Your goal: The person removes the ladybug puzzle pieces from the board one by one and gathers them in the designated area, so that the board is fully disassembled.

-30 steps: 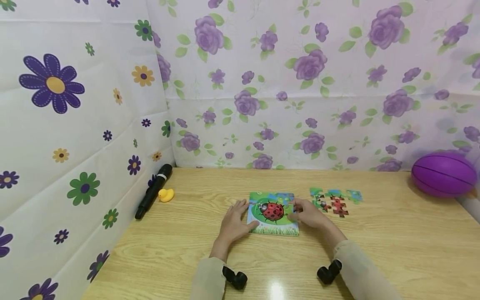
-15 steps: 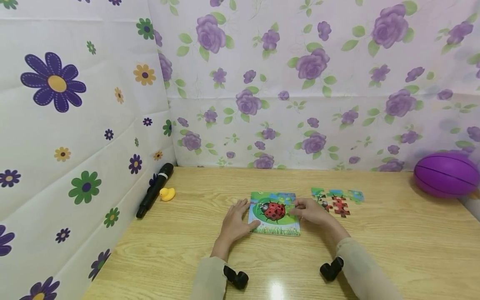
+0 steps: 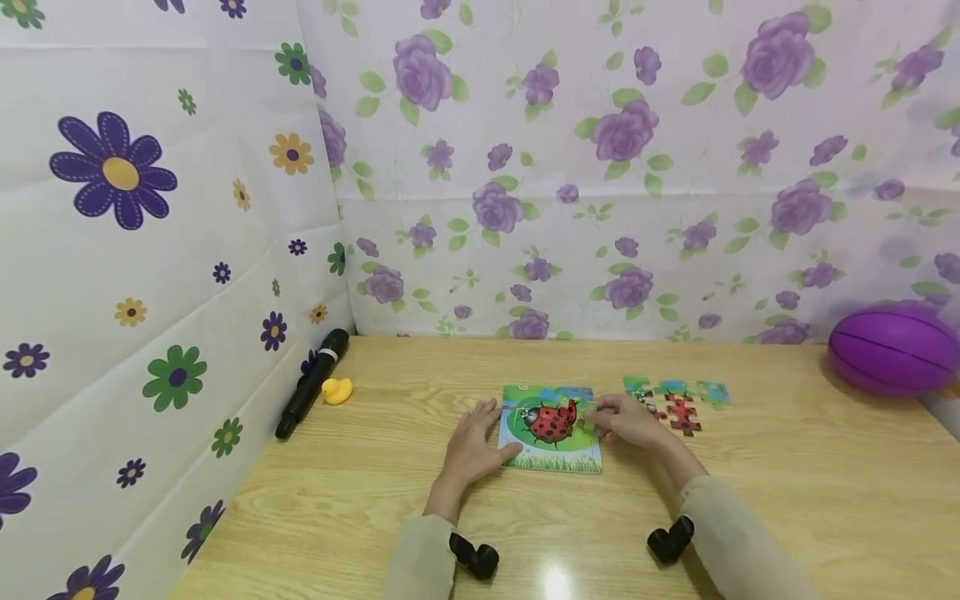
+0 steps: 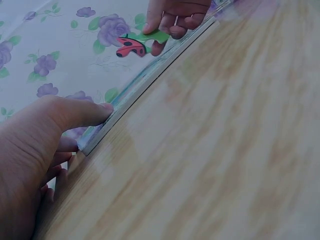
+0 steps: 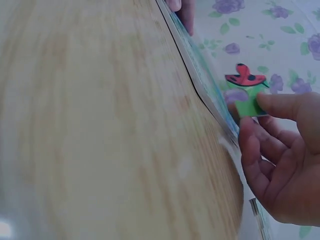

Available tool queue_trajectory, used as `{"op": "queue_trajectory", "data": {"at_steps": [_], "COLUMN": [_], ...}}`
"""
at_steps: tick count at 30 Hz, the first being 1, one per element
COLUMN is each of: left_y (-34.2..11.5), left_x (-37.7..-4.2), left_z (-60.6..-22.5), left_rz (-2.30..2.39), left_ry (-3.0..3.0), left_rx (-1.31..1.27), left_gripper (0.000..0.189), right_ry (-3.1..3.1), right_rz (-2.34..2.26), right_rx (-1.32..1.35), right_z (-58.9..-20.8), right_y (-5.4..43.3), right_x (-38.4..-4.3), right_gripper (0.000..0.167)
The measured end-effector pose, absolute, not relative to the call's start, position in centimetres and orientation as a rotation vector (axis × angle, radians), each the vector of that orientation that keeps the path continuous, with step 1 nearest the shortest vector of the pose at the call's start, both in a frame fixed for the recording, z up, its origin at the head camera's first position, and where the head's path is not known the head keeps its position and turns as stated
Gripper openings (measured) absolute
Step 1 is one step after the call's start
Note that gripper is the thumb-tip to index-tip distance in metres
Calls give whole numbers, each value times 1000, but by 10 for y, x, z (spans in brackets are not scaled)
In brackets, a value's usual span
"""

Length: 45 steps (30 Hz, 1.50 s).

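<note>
A square ladybug jigsaw puzzle board (image 3: 555,462) lies flat on the wooden table between both hands. My left hand (image 3: 471,450) rests at its left side, thumb on the front left corner and fingers stretched along the edge. My right hand (image 3: 633,423) pinches a jigsaw piece between thumb and fingers. In the right wrist view that jigsaw piece (image 5: 247,105) is green with a red, black-spotted part, tilted up and held above the board. The left wrist view also shows the piece clear of the board's surface. More jigsaw pieces (image 3: 681,414) lie just beyond the right hand.
At the left, a black microphone (image 3: 311,383) lies beside a small yellow rubber duck (image 3: 337,391). A purple ball (image 3: 892,348) sits at the far right. Flower-printed cloth (image 3: 450,208) hangs behind and to the left of the wooden table (image 3: 337,500).
My right hand has lifted the jigsaw piece from low over the board's right side and tilted it up, showing its red part. The left hand stays in place on the board.
</note>
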<state>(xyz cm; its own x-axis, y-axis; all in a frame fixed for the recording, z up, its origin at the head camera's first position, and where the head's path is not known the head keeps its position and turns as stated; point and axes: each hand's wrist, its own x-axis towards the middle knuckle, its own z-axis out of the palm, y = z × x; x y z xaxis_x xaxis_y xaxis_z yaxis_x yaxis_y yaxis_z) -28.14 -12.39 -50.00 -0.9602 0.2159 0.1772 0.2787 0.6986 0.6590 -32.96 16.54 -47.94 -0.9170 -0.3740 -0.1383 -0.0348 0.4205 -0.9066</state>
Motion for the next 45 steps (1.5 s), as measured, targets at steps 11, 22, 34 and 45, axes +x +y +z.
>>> {"op": "queue_trajectory", "data": {"at_steps": [11,22,34,45], "left_y": [-123,-123,-124,-123], "left_x": [-281,-278,-281,-280], "left_z": [-500,-502,-500,-501], "left_rz": [-1107,-1125,-1108,-1118], "left_ry": [-2819,-2805,-2811,-2805], "left_rx": [-399,-408,-399,-403], "left_gripper": [76,76,74,74], "right_ry": [2552,2620,2744,2689], "right_rz": [-1597,-1596,-1469,-1470], "right_rx": [-108,-127,-30,85], "right_z": [-470,-459,-463,-477], "right_y": [174,229,299,341], "right_x": [-323,-313,-310,-308], "right_gripper": [43,59,67,71]}}
